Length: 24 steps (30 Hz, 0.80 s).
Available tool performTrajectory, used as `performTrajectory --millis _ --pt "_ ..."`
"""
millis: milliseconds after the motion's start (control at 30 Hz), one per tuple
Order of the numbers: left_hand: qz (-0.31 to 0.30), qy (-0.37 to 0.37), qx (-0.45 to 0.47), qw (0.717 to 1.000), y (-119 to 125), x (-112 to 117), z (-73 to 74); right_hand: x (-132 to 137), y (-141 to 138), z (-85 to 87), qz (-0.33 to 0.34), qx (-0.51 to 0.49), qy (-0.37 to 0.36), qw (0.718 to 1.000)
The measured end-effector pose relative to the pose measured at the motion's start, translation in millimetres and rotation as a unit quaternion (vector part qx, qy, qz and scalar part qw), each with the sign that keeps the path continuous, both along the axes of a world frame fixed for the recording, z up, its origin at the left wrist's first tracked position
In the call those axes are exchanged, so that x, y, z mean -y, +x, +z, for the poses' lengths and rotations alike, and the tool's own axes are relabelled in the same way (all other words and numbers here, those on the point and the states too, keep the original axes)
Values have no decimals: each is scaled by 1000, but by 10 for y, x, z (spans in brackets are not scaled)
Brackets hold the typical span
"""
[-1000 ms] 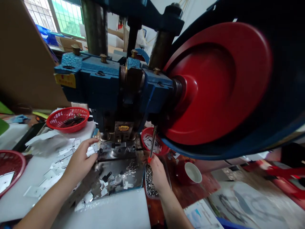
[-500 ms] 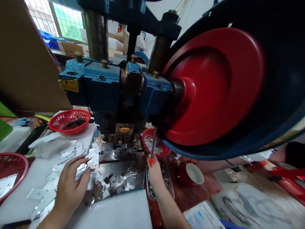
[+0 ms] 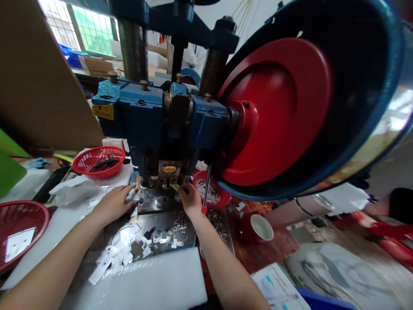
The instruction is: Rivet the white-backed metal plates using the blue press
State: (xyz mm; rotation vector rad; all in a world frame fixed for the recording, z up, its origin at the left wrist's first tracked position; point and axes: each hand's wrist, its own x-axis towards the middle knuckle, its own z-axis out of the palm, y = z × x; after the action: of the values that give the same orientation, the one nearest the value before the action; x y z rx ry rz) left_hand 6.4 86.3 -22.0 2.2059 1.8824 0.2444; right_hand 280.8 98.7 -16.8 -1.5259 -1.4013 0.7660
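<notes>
My left hand [image 3: 113, 204] reaches to the left side of the press's die base [image 3: 155, 201], its thumb and fingers closing around pale metal plates [image 3: 131, 196]. My right hand [image 3: 191, 199] is at the right side of the die, fingers bent and pressed together. A thin yellowish strip [image 3: 175, 187] shows at those fingertips; whether they grip it is hidden. Just beside the right wrist hangs a metal lever [image 3: 207, 189] with a red tip. Below the die, small metal brackets [image 3: 166, 241] and tiny shiny parts [image 3: 180, 223] lie on a steel plate [image 3: 161, 220].
Above stands the blue press [image 3: 138, 112] with a big red flywheel [image 3: 277, 107] at right. Red baskets [image 3: 97, 173] hold parts at left and behind the lever. A clear tray [image 3: 227, 228], a red cup [image 3: 254, 228] and a white foam block [image 3: 158, 280] are close by.
My left hand has moved forward and right to the die's left side. My right hand has left the lever's red tip for the die. More pale plates now lie on the steel plate.
</notes>
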Motion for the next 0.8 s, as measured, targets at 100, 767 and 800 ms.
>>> performTrajectory --millis 100,767,800 --pt "-1 -7 -4 1000 4 -52 -37 105 294 -3 -48 -45 24 998" --pt "167 11 224 960 128 529 94 609 236 -76 166 400 7 901" --pt "171 8 260 950 130 563 92 605 226 -77 164 412 7 896"
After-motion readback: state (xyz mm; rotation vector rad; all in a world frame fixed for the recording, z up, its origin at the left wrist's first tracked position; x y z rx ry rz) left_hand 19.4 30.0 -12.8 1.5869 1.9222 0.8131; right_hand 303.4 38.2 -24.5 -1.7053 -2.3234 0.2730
